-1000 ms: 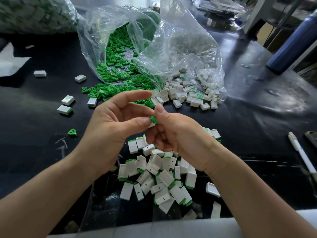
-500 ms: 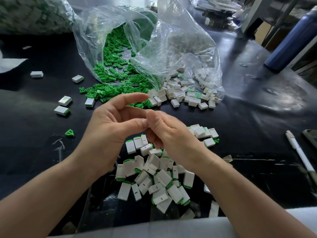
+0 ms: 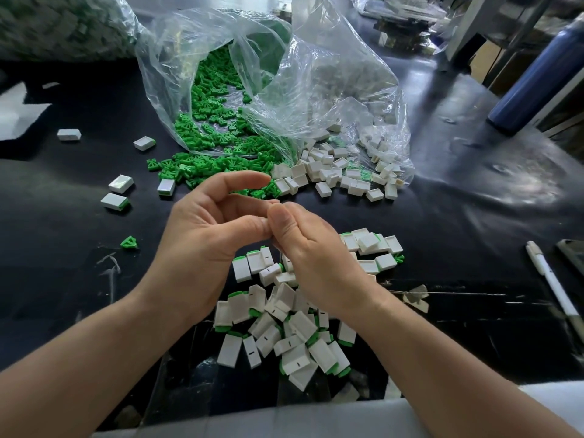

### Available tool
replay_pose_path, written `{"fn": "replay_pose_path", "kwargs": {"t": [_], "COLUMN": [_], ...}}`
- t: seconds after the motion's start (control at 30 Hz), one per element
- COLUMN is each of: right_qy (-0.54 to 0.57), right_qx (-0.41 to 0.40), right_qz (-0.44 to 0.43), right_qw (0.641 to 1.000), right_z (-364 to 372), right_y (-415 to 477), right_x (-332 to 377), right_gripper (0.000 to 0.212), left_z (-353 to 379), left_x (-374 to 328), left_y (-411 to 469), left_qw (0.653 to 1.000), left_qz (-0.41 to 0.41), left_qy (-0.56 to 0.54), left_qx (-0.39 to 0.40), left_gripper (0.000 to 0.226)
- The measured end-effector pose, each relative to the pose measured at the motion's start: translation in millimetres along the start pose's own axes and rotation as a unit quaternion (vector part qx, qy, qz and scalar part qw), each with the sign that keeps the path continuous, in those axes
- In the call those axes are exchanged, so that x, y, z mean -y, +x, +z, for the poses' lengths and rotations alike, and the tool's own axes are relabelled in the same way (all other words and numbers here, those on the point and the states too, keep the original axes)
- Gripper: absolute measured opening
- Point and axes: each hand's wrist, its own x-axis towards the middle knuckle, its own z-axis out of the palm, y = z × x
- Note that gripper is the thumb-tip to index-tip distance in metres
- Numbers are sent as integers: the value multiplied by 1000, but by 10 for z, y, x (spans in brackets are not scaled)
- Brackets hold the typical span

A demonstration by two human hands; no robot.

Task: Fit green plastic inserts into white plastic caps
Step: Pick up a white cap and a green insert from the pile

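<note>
My left hand (image 3: 202, 238) and right hand (image 3: 313, 251) curl together, I cannot tell what they hold, and a crooked push could drop it among the caps (image 3: 300, 325).

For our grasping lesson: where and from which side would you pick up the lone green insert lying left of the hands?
Probably pinch the lone green insert across its two slanted edges, coming straight down from above: it seems to lie flat on the black table, fan-shaped, with nothing touching it.

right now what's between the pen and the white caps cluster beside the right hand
Bare black tabletop separates pen and white caps cluster, per the head view.
</note>
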Motion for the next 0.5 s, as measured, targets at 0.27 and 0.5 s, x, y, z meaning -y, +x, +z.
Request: {"fn": "replay_pose_path", "kwargs": {"t": [0.27, 0.5], "right_qy": [-24, -36], "right_qx": [-11, -8], "right_qz": [-8, -4], "right_qw": [1000, 999], "right_z": [-3, 6], "right_y": [-16, -34], "right_x": [33, 41], "right_gripper": [33, 39], "left_z": [12, 27], "left_x": [2, 1], "left_y": [-4, -3], "left_qw": [1000, 1000], "left_qz": [-1, -5], "left_qy": [-2, -7], "left_qx": [-16, -24], "left_gripper": [35, 35]}}
